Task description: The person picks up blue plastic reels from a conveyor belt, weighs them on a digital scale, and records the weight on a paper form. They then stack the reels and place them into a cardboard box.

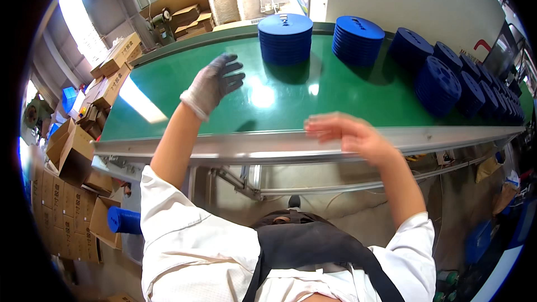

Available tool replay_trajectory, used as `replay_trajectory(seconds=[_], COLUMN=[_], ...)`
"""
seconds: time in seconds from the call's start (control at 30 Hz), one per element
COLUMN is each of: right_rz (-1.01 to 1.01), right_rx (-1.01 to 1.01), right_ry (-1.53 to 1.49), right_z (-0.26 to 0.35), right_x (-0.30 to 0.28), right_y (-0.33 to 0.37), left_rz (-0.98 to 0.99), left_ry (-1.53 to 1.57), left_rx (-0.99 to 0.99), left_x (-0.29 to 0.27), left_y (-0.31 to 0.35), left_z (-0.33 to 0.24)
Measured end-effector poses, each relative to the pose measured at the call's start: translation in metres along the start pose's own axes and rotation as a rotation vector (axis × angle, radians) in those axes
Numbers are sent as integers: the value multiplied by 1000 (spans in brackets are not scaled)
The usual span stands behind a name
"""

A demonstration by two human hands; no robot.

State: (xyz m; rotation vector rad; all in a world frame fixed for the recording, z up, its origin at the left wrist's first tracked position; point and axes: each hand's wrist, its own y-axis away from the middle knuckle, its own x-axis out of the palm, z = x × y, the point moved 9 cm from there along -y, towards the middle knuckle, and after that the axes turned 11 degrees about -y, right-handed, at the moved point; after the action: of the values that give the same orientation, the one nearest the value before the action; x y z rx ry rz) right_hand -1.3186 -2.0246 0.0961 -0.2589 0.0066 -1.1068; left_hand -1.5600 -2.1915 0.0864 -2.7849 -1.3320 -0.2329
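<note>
My left hand (215,83), in a pale glove with grey fingers, hovers over the green belt (330,92) with its fingers apart and nothing in it. To its right, at the far side, stands an upright stack of round blue discs (285,42). A second stack of blue discs (358,42) is a little further right. My right hand (355,136), bare and slightly blurred, is above the near metal rail (447,137). Its fingers stretch out to the left and it holds nothing. Neither hand touches the discs.
Several more blue stacks (438,86) crowd the belt's right end, some tilted. At the left are cardboard boxes (70,148), and an open one (106,229) has a blue roll-shaped stack (124,220) at it. A grey-white panel (411,0) rises behind the belt.
</note>
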Motion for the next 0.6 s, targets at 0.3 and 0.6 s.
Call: replay_trajectory(seconds=[0.3, 0.6], right_rz=[-989, -864], right_rx=[137, -267], right_ry=[-332, -220], right_z=[-60, -24], right_x=[-310, -334], right_y=[-145, -199], left_rz=[-271, -195], left_ry=[81, 416], left_rx=[-296, 180], left_x=[3, 67], left_y=[-226, -251], left_z=[53, -19])
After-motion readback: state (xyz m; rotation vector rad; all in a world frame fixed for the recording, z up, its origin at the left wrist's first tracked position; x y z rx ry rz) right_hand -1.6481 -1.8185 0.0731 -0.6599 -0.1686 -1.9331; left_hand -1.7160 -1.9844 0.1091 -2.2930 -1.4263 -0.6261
